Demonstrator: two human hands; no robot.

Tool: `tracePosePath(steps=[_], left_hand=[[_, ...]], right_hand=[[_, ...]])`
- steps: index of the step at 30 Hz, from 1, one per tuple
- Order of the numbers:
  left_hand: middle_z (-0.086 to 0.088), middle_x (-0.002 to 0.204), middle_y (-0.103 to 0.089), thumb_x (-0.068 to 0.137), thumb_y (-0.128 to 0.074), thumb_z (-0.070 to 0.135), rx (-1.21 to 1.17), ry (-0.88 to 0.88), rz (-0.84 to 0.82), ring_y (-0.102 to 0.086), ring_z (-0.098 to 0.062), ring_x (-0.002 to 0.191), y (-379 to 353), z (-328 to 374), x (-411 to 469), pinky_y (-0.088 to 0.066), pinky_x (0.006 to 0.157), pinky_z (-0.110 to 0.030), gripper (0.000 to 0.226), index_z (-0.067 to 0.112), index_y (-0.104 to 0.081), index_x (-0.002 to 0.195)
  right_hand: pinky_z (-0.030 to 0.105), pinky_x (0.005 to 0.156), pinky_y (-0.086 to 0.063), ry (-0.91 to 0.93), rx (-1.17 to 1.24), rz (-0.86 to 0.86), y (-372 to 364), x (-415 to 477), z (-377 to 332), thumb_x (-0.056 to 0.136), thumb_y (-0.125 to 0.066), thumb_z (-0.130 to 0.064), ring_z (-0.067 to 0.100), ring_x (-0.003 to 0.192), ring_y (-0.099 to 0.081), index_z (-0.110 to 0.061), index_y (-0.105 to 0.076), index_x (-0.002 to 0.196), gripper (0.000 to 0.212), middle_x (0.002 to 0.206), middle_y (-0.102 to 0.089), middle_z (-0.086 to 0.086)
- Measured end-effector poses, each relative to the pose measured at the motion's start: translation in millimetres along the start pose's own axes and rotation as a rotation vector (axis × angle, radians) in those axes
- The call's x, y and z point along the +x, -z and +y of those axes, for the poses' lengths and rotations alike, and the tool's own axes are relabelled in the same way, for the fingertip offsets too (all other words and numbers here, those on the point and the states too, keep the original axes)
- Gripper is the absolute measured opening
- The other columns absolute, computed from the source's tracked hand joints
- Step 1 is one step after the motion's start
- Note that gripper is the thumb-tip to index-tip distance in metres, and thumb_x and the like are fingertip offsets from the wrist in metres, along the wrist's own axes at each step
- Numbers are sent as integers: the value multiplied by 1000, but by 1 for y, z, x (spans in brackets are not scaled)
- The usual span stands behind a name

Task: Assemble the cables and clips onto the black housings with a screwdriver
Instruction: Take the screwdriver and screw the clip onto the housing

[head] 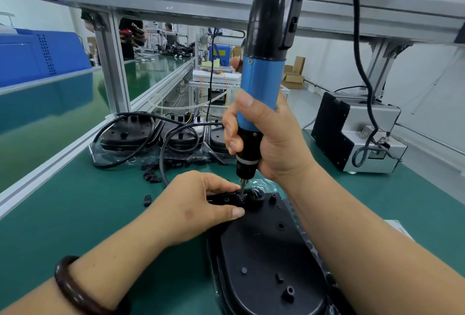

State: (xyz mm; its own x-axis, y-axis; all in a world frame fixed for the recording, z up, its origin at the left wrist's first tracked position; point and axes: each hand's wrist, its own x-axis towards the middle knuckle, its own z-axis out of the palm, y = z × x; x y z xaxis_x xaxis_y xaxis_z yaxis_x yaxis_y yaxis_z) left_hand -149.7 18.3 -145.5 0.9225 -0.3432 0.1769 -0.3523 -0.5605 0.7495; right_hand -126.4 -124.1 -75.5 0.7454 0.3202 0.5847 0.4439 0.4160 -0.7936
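Black housing [264, 251] nearest; left hand [198, 204] pinches its clip [227, 199]; right hand [269, 138] grips the screwdriver [261, 83], tip on that clip; fastening step, seemingly; next needs steady upright pressure.

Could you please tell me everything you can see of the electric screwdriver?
The screwdriver has a long body that looks like plastic: a black top with a side switch, a blue middle, and a black lower collar with a silver ring, ending in a thin metal bit. It stands nearly upright, and its top runs out of the picture. The right hand grips its lower part. The bit tip rests on the narrow end of the black housing, between the left hand's fingers.
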Motion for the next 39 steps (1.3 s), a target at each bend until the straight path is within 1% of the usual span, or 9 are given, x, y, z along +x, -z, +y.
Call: tracePosePath(steps=[3, 7, 11, 21, 24, 28, 32, 36, 39], left_hand=[[25, 101, -68, 70, -82, 36, -16, 2, -2, -59, 17, 97, 0, 0, -1, -40, 90, -3, 28, 50, -64, 86], [25, 104, -68, 70, -82, 36, -10, 0, -5, -58, 16, 99, 0, -1, 0, -38, 88, 0, 29, 47, -66, 92], [26, 104, -67, 70, -82, 37, -5, 8, -3, -57, 18, 99, 0, -3, 0, -35, 83, 5, 30, 48, -66, 93], [26, 103, -68, 69, -83, 37, -2, -4, -5, -58, 17, 99, 1, -2, 1, -42, 97, -11, 32, 49, -65, 92], [24, 109, -66, 69, -83, 38, 1, -8, -37, -58, 14, 105, 3, -1, 2, -43, 101, -16, 41, 54, -61, 100], [34, 94, -65, 72, -79, 43, 99, -50, -30, -56, 22, 93, 3, 2, 7, -39, 80, 3, 34, 47, -67, 103], [29, 82, -68, 77, -76, 40, 123, -95, -31, -63, 9, 80, 0, 7, 10, -48, 74, -11, 12, 47, -70, 84], [19, 84, -70, 80, -73, 41, 153, -118, -39, -65, -2, 82, 0, 6, 11, -52, 79, -25, 18, 50, -64, 92], [23, 88, -67, 80, -72, 43, 177, -127, -39, -62, 1, 85, 0, 6, 11, -50, 79, -20, 19, 55, -63, 92]], right_hand=[[27, 46, -41, -2, -8, 5, 1, 0, 0, 77, -67, -29, 18, 41, -44, -9, -44, 99, 38, 59, -50, 9], [27, 46, -41, 9, 27, -1, 2, -1, -1, 77, -67, -29, 18, 41, -43, -21, -49, 110, 39, 58, -48, 9], [26, 46, -40, 6, 19, 9, 1, -1, -1, 75, -67, -29, 18, 41, -42, -16, -43, 106, 41, 58, -47, 9], [29, 48, -43, 32, -4, 28, 0, -3, -6, 78, -67, -30, 19, 44, -45, -14, -48, 106, 38, 61, -51, 8], [29, 50, -44, 104, 37, 168, 5, 1, -23, 81, -73, -31, 19, 45, -46, -21, -49, 99, 32, 63, -51, 8], [25, 47, -46, 86, -3, 435, 30, 0, -63, 80, -72, -37, 16, 47, -48, -24, -51, 93, 27, 62, -53, 3], [26, 45, -48, -102, -201, 672, 69, -26, -75, 78, -74, -43, 14, 46, -50, -25, -51, 97, 35, 57, -54, 2], [27, 42, -46, -269, -301, 829, 106, -62, -59, 86, -68, -41, 15, 44, -52, -22, -51, 106, 32, 65, -55, 7], [28, 43, -46, -287, -357, 887, 122, -78, -51, 86, -67, -42, 17, 44, -53, -26, -51, 107, 31, 78, -52, 10]])
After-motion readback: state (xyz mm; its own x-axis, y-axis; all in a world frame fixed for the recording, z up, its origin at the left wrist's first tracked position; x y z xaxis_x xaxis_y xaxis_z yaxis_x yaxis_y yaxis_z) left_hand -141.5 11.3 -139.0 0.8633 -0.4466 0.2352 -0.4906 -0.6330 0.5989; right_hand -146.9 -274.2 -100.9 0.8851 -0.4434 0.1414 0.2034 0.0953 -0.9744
